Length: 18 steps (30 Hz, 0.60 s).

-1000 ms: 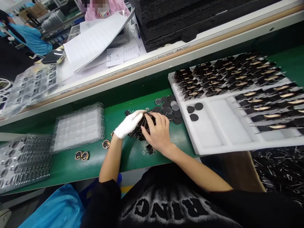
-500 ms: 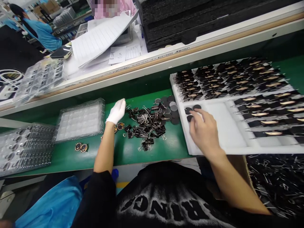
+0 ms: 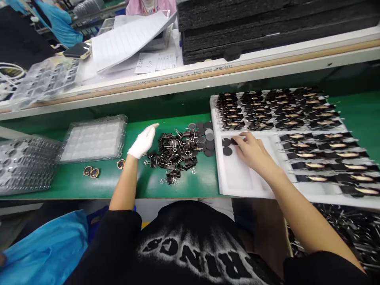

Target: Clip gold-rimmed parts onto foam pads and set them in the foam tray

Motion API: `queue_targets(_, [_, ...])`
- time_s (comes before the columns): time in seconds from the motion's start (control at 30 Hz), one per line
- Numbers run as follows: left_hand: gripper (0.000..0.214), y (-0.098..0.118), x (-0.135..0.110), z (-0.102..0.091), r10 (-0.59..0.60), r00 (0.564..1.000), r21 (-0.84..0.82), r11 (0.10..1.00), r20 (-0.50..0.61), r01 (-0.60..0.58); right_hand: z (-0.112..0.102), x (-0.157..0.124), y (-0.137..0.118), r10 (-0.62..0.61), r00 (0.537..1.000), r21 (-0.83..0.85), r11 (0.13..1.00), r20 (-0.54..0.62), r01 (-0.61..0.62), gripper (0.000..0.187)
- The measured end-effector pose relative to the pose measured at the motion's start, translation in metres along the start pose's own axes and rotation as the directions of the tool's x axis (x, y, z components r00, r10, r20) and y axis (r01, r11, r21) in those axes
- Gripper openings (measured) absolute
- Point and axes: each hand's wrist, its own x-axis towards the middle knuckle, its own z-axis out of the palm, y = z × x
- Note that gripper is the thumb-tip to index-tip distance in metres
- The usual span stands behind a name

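The fingers (image 3: 248,139) of the right hand (image 3: 254,155) bunch close together at a dark disc (image 3: 234,140); from where I stand I can't tell whether they have closed on it. It is in the tray (image 3: 220,170), in the left compartment near its far left corner, with two spare discs (image 3: 227,151) just beside it. Something that thin and flat probably asks for the fingertips rather than a whole-hand grip, and the dark discs show up well on the pale floor.

The left hand (image 3: 141,143), in a white glove, has its fingers stretched out together, and I see nothing held in it. It hangs above the table (image 3: 142,186), just left of the clips (image 3: 175,152), perhaps so as not to block the other arm.

The clips lie in a loose pile about midway along the table. A heap of discs (image 3: 209,135) sits between them and the tray's left edge; I'd say both are there for a short reach.

Clipped pieces (image 3: 317,179) stand in rows along the tray's far edge and down its right part, an order that likely stops the clip handles tangling. Toward the table's left end, two gold-rimmed rounds (image 3: 91,171) lie near the clear box (image 3: 93,138), well apart from the metal.
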Motion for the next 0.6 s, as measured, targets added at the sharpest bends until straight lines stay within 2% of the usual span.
queue_targets(0.07, [0.062, -0.012, -0.022, -0.015, 0.001, 0.992, 0.023, 1.0, -0.13, 0.002, 0.005, 0.0, 0.011, -0.038, 0.999, 0.005, 0.999, -0.015, 0.038, 0.043])
queue_targets(0.17, [0.054, -0.031, -0.062, -0.034, 0.021, 0.958, 0.204, 0.978, -0.287, 0.039, 0.012, -0.001, 0.02, -0.091, 0.994, 0.034, 0.995, -0.057, 0.093, 0.04])
queue_targets(0.23, [0.05, -0.042, -0.086, -0.042, -0.015, 0.952, 0.38, 0.915, -0.305, 0.136, 0.014, -0.003, 0.02, -0.113, 0.988, 0.067, 0.99, -0.11, 0.121, 0.039])
queue_targets(0.3, [0.05, -0.049, -0.105, -0.044, -0.088, 0.973, 0.54, 0.819, -0.215, 0.194, 0.013, -0.006, 0.018, -0.126, 0.98, 0.098, 0.985, -0.156, 0.142, 0.037])
queue_targets(0.4, [0.068, -0.052, -0.114, -0.04, -0.157, 0.987, 0.678, 0.721, -0.041, 0.143, 0.013, -0.009, 0.016, -0.137, 0.976, 0.114, 0.981, -0.169, 0.158, 0.036])
queue_targets(0.5, [0.079, -0.055, -0.1, -0.033, -0.156, 0.987, 0.704, 0.706, 0.051, 0.075, 0.023, -0.006, 0.022, -0.152, 0.968, 0.084, 0.982, -0.201, 0.172, 0.037])
queue_targets(0.6, [0.063, -0.058, -0.075, -0.027, -0.151, 0.976, 0.684, 0.729, 0.158, 0.002, 0.036, -0.001, 0.035, -0.172, 0.933, 0.115, 0.969, -0.317, 0.218, 0.038])
